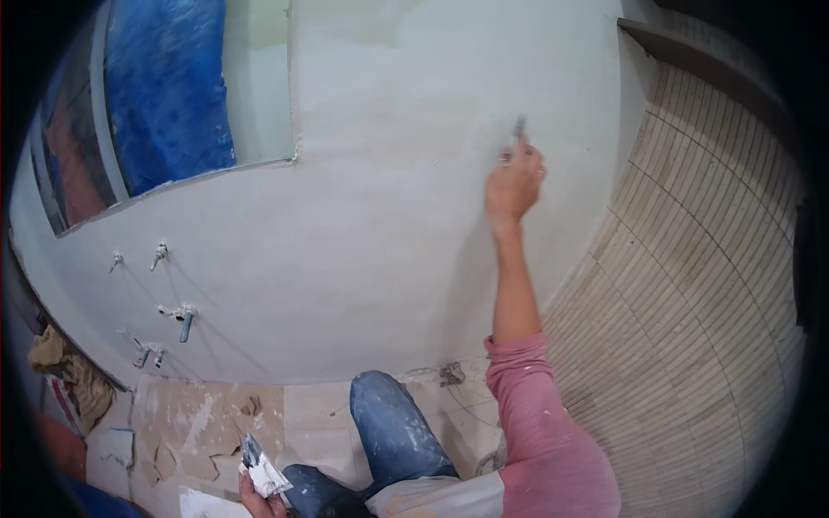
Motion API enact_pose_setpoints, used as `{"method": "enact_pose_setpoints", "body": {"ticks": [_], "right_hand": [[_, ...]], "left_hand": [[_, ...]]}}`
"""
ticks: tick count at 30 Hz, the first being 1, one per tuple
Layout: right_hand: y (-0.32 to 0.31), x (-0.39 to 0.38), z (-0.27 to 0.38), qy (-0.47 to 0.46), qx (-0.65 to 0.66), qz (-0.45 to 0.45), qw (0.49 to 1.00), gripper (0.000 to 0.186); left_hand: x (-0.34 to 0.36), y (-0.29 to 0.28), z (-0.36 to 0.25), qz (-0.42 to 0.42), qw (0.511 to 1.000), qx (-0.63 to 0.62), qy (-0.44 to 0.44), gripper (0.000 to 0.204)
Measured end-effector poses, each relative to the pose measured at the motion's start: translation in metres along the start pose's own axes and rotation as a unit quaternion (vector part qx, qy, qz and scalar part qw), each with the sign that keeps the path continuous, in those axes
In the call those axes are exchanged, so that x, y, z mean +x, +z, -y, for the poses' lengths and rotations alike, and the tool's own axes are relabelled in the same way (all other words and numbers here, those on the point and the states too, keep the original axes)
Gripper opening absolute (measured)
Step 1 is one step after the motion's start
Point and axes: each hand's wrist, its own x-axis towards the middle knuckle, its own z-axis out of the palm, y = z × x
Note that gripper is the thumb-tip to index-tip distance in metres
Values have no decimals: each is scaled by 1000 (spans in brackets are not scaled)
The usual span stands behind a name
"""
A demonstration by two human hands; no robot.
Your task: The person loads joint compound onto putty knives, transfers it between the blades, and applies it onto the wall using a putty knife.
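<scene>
A small, blurred tool [521,125] is at the upper right of the pale wall [389,233], gripped in the person's right hand [515,177]. Low down, the left hand [254,501] grasps a scraper [266,473] loaded with white paste, beside the knees. Pipe fittings [179,312] jut from the wall below a blue sheet [168,86]; ribbed tiles [682,285] flank it rightward.

I hold a flat grey metal scraper [251,452], tilted, with thick white paste [269,480] on it. Higher up, my small grey tool [520,127], blurry, points up by the pale wall [389,233].
</scene>
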Motion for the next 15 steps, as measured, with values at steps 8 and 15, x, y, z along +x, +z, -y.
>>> {"method": "enact_pose_setpoints", "body": {"ticks": [8,15], "right_hand": [[-12,-102,48,-381,54,92,918,46],[-1,16,2,-311,-15,-75,947,54]], "left_hand": [[-3,7,-1,31,999,18,16,28],[7,-12,4,-3,1000,3,17,28]]}}
